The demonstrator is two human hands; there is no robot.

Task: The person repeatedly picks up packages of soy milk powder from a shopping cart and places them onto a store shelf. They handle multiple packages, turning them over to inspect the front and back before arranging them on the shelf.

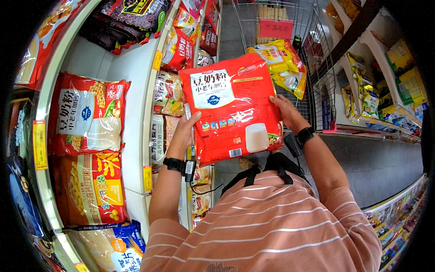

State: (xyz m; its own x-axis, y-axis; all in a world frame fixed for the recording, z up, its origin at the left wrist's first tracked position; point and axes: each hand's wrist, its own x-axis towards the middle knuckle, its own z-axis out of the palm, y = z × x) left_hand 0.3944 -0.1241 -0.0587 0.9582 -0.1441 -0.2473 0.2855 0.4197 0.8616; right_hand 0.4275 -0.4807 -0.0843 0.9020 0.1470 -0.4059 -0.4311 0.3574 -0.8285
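Observation:
A large red bag of soy milk powder is held up in front of my chest, its printed back panel with a barcode facing me. My left hand grips its left edge, thumb on the face. On the opposite edge, my right hand holds the bag with the thumb near the rim; its other fingers are hidden. A similar red bag of soy milk powder lies on the shelf to my left. Below that one is an orange and yellow bag.
A wire shopping cart stands ahead, with yellow bags in it. Left, the white shelf carries several packed bags, including dark purple ones. On the right, another shelf unit holds yellow and green packages.

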